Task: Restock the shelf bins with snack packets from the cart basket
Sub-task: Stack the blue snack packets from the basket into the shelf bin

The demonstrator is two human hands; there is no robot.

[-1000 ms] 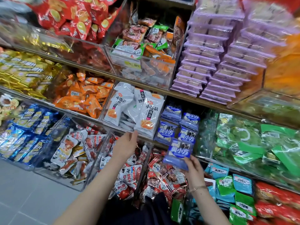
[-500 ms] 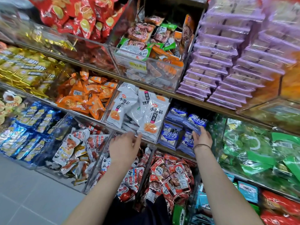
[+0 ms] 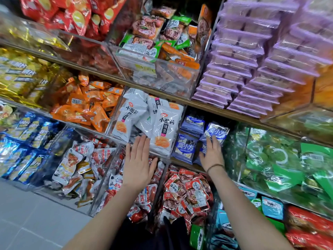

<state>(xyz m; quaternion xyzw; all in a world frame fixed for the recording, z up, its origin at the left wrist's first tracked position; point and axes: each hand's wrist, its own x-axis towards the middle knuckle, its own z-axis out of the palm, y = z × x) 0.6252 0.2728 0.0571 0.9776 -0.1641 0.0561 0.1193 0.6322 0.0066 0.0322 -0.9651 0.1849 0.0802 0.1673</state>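
The fingers of the right hand are lying straight and close together, clamped on nothing, their tips touching the lower edge of a blue snack packet. That packet is sitting tilted at the right of the blue-packet compartment on the middle shelf, leaning over the others. A second blue packet is standing just beside the hand on its left. A thin dark wristband is circling the right wrist.

The fingers of the left hand are also stretching out straight and together, with the thumb spreading to the side and nothing held. Their tips are touching the bottom of the white packets in the neighbouring compartment, just left of the blue ones.

Below both hands, red packets are filling a clear bin on the lower shelf. Orange packets are piling up left of the white ones, and green packets are lying right of the blue ones. Above the wooden shelf board, purple packs are standing in tall stacks. Grey floor tiles are showing at the lower left.
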